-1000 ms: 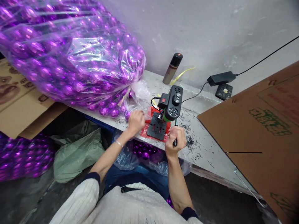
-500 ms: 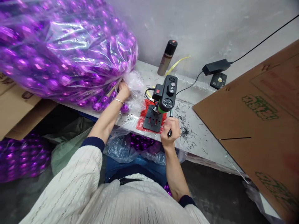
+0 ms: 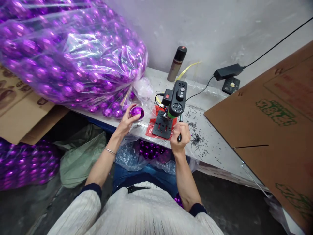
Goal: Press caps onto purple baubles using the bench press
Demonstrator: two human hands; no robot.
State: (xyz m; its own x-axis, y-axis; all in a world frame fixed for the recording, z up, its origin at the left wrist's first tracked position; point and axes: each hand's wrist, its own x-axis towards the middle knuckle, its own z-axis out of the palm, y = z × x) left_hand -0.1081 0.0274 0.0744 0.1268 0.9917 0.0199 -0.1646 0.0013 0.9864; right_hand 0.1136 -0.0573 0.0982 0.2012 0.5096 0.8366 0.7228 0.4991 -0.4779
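Observation:
My left hand (image 3: 127,121) pinches a shiny purple faceted ball (image 3: 137,113) between thumb and fingers, in front of the mouth of a big clear plastic bag (image 3: 85,55) full of similar balls. My right hand (image 3: 180,136) is wrapped round the black-ended lever handle (image 3: 180,138) of a small bench press. The press has a black body (image 3: 178,96) with round vents and a dark slotted base plate (image 3: 161,125), which sits on red plastic (image 3: 149,130). Nothing is visible on the plate.
Behind the press stand a spray can (image 3: 176,63) and a black power adapter (image 3: 228,71) with its cable. Dark scraps (image 3: 197,138) litter the table. A large cardboard box (image 3: 269,114) is at right. More purple balls (image 3: 153,150) lie in a bag below the table edge.
My left hand has come out of the bag's mouth, moving down towards me, with a purple ball in its fingers. My right hand stays on the lever handle.

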